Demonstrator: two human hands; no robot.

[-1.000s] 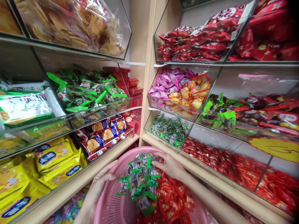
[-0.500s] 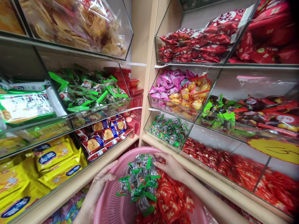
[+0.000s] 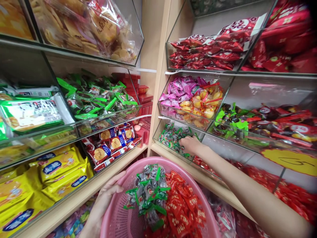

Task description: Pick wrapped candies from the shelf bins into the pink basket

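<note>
My left hand (image 3: 106, 195) grips the near left rim of a pink plastic basket (image 3: 116, 215). The basket holds a heap of green-and-clear wrapped candies (image 3: 148, 193) and red wrapped candies (image 3: 184, 206). My right hand (image 3: 189, 144) reaches into the clear bin (image 3: 158, 134) on the lower right shelf, among the same green-and-clear candies (image 3: 170, 135). Its fingers curl down into the candies and their tips are hidden.
Clear bins line wooden shelves on both sides. On the left are green packs (image 3: 99, 97), yellow packs (image 3: 59, 165) and red-blue biscuit packs (image 3: 111, 142). On the right are pink and yellow sweets (image 3: 190, 96) and red candies (image 3: 292, 195).
My right hand has left the basket and moved up and right into the bin of green-and-clear candies. My left hand stays on the basket rim.
</note>
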